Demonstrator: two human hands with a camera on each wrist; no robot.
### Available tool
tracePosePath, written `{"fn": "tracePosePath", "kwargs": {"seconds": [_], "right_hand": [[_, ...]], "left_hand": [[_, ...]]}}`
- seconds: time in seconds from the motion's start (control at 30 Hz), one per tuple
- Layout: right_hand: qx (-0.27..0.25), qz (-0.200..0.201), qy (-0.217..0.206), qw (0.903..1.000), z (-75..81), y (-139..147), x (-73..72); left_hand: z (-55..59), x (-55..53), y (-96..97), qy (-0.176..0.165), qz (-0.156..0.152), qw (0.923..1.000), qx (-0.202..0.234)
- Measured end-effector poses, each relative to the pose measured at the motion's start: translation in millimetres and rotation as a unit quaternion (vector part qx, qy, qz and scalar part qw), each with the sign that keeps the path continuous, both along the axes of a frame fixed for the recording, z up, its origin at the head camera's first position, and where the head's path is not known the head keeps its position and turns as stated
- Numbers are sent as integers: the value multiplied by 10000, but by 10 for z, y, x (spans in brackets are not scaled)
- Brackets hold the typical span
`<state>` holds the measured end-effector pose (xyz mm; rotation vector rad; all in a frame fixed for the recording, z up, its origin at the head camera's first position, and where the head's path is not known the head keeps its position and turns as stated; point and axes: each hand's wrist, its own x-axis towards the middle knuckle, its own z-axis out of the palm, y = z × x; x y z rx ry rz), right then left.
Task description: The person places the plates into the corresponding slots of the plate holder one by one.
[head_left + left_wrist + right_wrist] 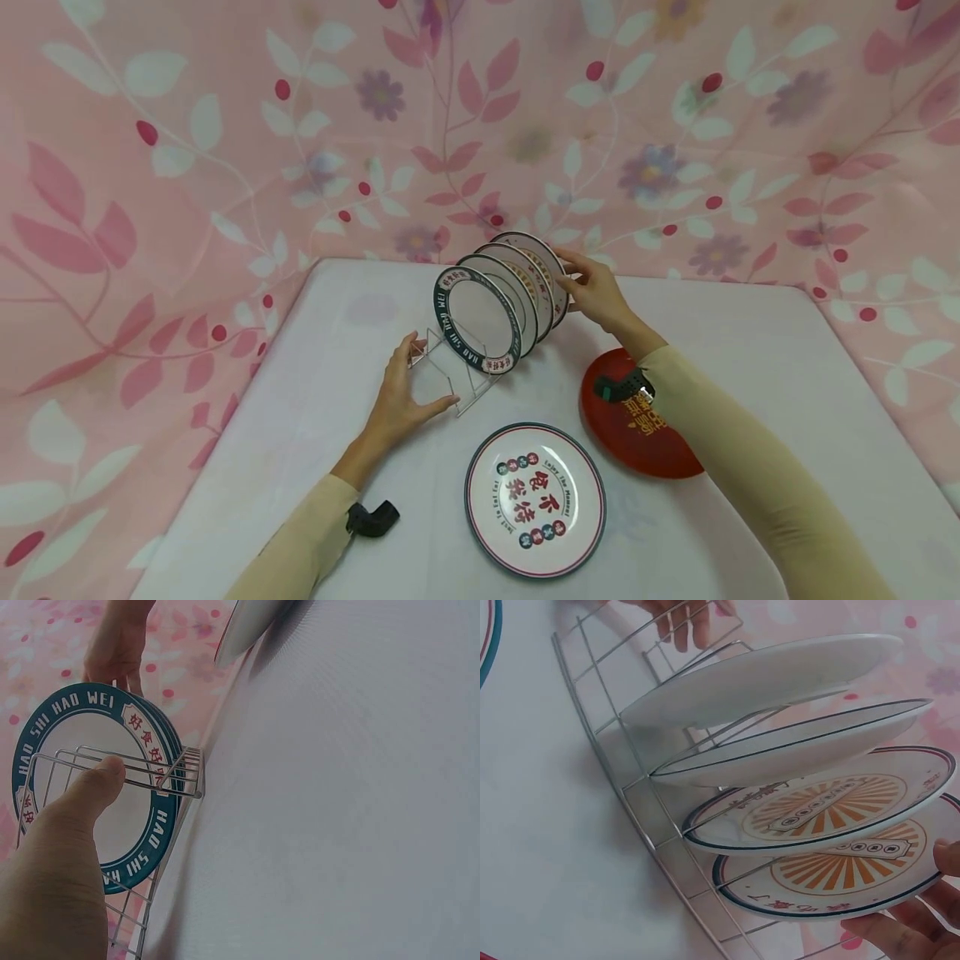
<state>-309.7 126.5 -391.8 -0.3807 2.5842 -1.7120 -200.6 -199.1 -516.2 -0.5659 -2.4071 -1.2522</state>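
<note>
Steadily, you brace a wire rack (pixel 478 396) carrying four plates (pixel 802 751) near the far edge of the table (pixel 360 358), left of that edge's middle. Your left hand (pixel 401 392) clasps the rack's near end, thumb to one side and fingers to the other; your right hand (pixel 596 292) pinches the rear plate (pixel 840 874) by its rim, its lower edge among the wires.

Your hold on that rear plate is at one side only, so a slack pinch could let it twist and knock the sunburst plate (pixel 817 814) just ahead of it. Should your left hand ease off, a sideways pull might tip or drag the rack, plates and all. Your right sleeve (pixel 727 442) crosses above the red plate (pixel 637 446), and a dropped elbow could nudge it.

Lettering circles the teal-rimmed front plate (pixel 478 317): "HAO SHI HAO WEI," with red Chinese characters between. Nearer you, the white plate (pixel 536 500) lies flat, bearing 食不我待 in red and small English that appears to begin "Enjoy The." Gold characters on the red plate are partly covered by your arm; no maker's brand can be made out.
</note>
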Motion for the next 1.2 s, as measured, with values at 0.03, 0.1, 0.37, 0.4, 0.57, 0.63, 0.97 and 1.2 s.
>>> {"fn": "tracePosePath", "kwargs": {"seconds": [0.03,0.1,0.37,0.4,0.57,0.63,0.97,1.2], "right_hand": [[-14,12,-18,10000,-1,1,1],[-60,34,-40,10000,-6,5,-1],[-487,-265,-256,9981,-48,26,21],[-701,-393,-274,9964,-32,42,47],[-1817,-620,-60,9814,144,206,317],[-2100,-406,-48,9768,211,280,495],[-1089,698,-1327,9827,-208,614,1588],[-1074,880,-2181,9660,-697,770,2218]], "left_hand": [[-2,-3,0,-6,11,10000,-10],[-4,-12,-4,22,34,10000,-32],[-33,-4,-5,11,111,9999,-90],[-37,-1,1,8,105,9999,-81],[-41,-5,21,15,-1,10000,-66],[-31,-14,15,12,-8,10000,-79],[-28,-29,-5,104,-39,9998,-134],[-52,-38,-4,59,-16,10000,-64]]}}
